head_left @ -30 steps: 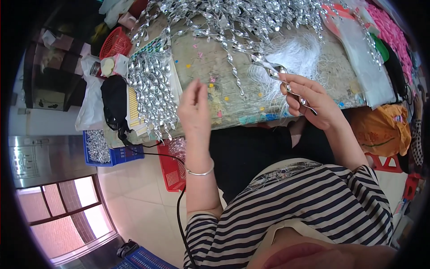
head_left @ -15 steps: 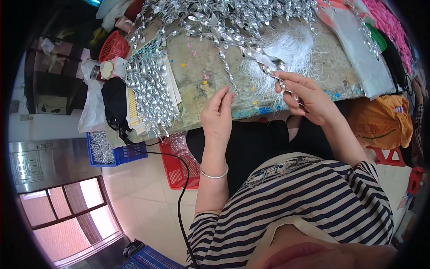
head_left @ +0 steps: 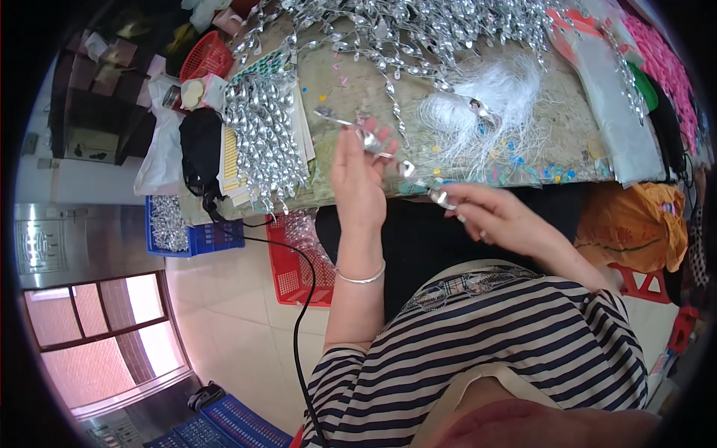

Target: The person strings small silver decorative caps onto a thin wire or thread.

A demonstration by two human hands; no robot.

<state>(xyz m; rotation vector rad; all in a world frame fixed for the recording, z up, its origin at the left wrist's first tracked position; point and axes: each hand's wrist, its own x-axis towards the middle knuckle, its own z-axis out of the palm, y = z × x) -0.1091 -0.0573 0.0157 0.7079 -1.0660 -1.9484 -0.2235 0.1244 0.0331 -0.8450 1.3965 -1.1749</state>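
Observation:
A strand of silver twisted drops (head_left: 405, 169) stretches at a slant between my hands over the near table edge. My right hand (head_left: 499, 218) pinches its lower end between thumb and fingers. Higher up and to the left, my left hand (head_left: 360, 181) has the strand across its curled fingers, with the far end sticking out past the fingertips. On the table, a tangle of fine white threads (head_left: 478, 119) lies ahead of my right hand. A large heap of similar silver strands (head_left: 418, 33) covers the far side, one strand (head_left: 394, 104) trailing toward me.
Rows of silver strands (head_left: 265, 138) lie on cards at the left, beside a black pouch (head_left: 200, 149). Clear plastic bags (head_left: 616, 112) are at the right. Below stand a blue basket (head_left: 213, 239) and a red basket (head_left: 291, 280); an orange bag (head_left: 635, 224) hangs right. A black cable (head_left: 299, 328) runs down.
My right hand has drawn down toward me, bringing a strand away from the heap. My left hand, empty before, now has the strand in its fingers.

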